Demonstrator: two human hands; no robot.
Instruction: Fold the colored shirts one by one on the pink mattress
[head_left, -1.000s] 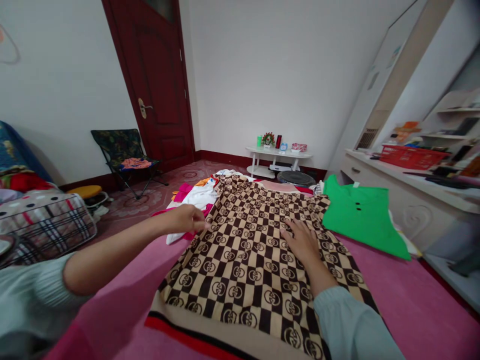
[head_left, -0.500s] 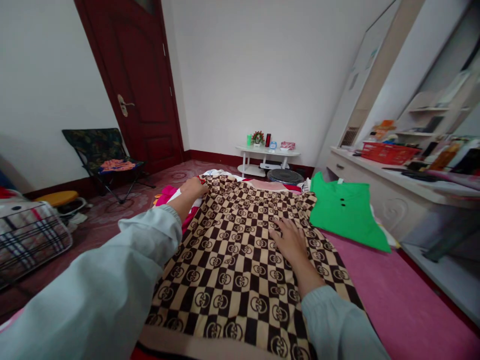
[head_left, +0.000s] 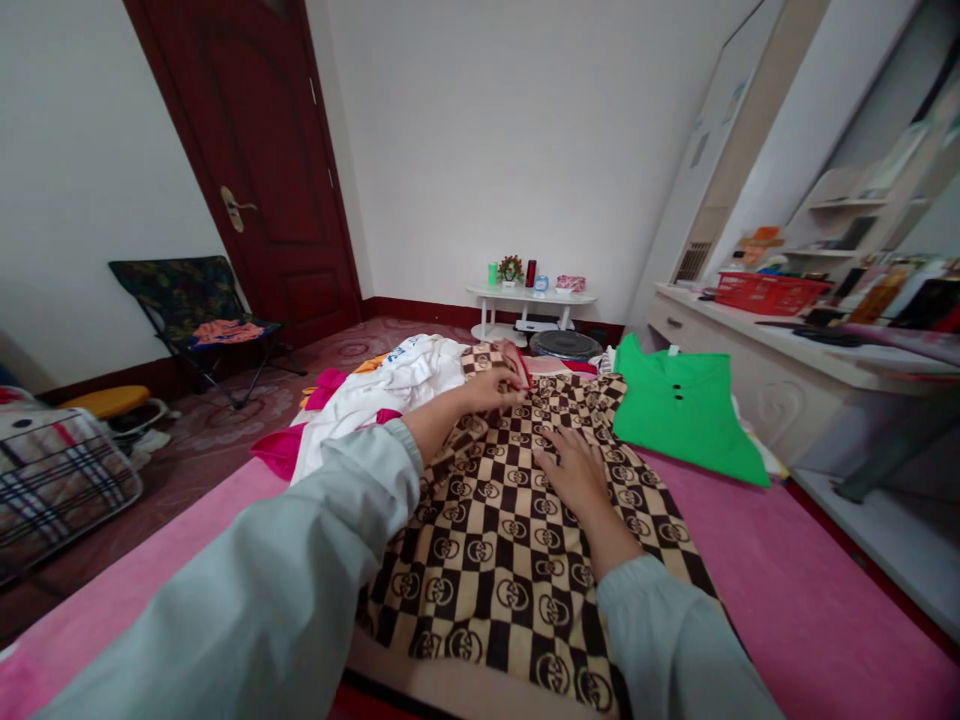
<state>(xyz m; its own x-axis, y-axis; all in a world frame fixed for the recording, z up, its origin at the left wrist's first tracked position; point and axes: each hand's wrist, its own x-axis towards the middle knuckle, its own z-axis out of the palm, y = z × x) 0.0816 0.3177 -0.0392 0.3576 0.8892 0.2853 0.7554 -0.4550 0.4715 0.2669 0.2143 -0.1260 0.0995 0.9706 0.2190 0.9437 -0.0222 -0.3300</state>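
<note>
Evidently the brown-and-beige checked garment (head_left: 465, 555) lies spread on the pink cover (head_left: 757, 560), its far left part turned inward. At that turned part the left hand (head_left: 491, 390) has its fingers curled, pinching the cloth near a red-trimmed edge. The right hand (head_left: 576, 470) rests palm down on the garment, fingers loosely spread and gripping nothing. Just beyond the left arm is a heap of white clothing (head_left: 397, 385); a green top (head_left: 675, 415) lies to the right. Farther off stand a white tabletop (head_left: 525, 295) and a camouflage folding chair (head_left: 169, 290).
</note>
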